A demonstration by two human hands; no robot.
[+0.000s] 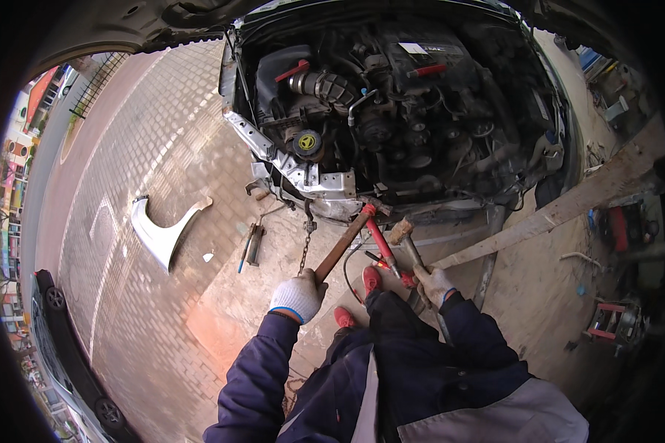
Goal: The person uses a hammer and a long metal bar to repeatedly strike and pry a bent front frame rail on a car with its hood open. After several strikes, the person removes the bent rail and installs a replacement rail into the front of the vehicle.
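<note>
My left hand [298,297], in a white knit glove, is closed round a long brown, wooden-looking handle [342,247]. Its far end reaches the car's bare front edge, beside a reddish piece; what it ends in is hard to make out. My right hand [434,285], also gloved, grips a hammer [415,255] with its worn, blocky head [401,230] raised toward the car. Between the two tools a red cylinder-like tool [380,242] slants down from the car's front. A chain [305,247] hangs from a hook at the front frame, just beyond my left hand.
The open engine bay [391,111] lies ahead under the raised hood [118,26]. A white fender [166,236] and some tools [253,244] lie on the paving at left. A long rusty beam [554,207] slants across the right, near a red-and-black machine [609,321].
</note>
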